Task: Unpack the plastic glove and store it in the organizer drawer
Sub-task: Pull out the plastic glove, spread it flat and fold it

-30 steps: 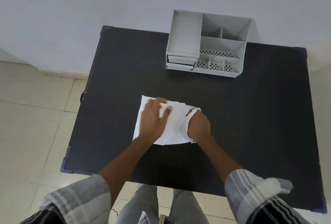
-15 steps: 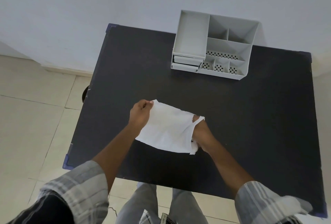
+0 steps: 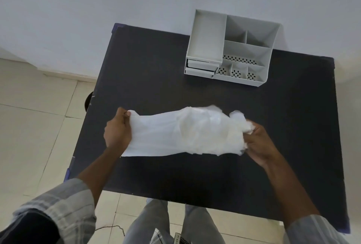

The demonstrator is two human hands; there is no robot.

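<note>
Left hand (image 3: 117, 133) pinches the left end of the white packet (image 3: 154, 136), thumb on top, fingers closed on its edge. The packet runs across, lifted above the dark table (image 3: 156, 68), into the crumpled plastic glove (image 3: 207, 132) coming out of its right end; right hand (image 3: 260, 146) is clamped on the glove's bunched right side. Grey organizer (image 3: 230, 50) sits at the table's far edge by the wall, well apart from the glove, its two drawers (image 3: 201, 68) on its left front.
</note>
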